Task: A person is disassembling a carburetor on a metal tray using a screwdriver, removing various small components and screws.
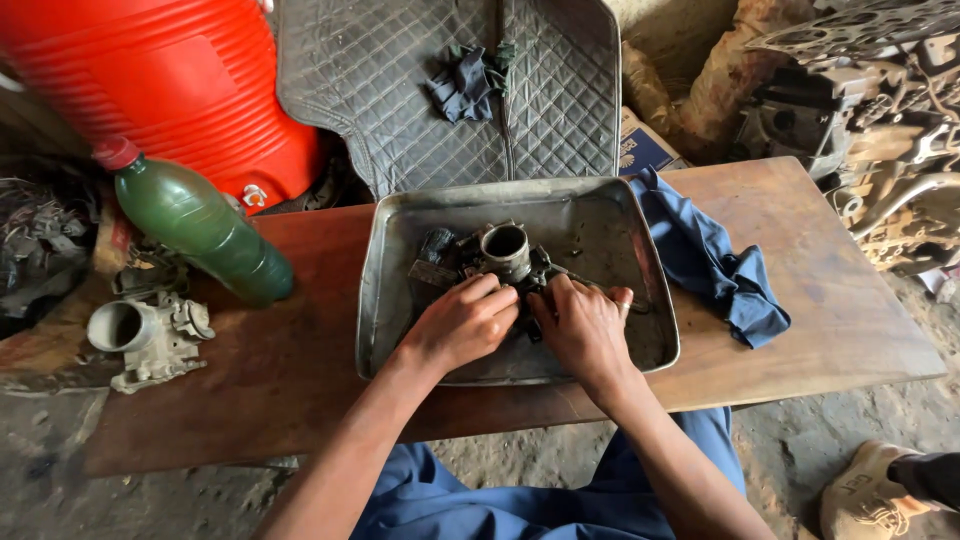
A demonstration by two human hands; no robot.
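Both my hands work a grimy grey metal throttle body [503, 256] with a round open bore, resting in the middle of a dented rectangular steel tray [400, 215] on the worn brown wooden counter [830, 290]. My left hand [462, 325] closes its grip over the part's near side, fingers curled and pressed onto the casting; my right hand [585, 325] does the same from the other side, fingertips tucked under the body, though exactly what they pinch is hidden. As I judge it, the job goes best if the part stays low inside the tray, so grit and any loose pieces land there, with one hand bracing while the other works.

A crumpled blue cloth [715, 260] lies just beside the tray's right edge. To the left, a green plastic bottle with a red cap [200, 225] lies tilted near a second pale metal throttle body [150, 338]. Behind stand an orange ribbed cooler [170, 80] and a quilted grey floor mat [400, 90].
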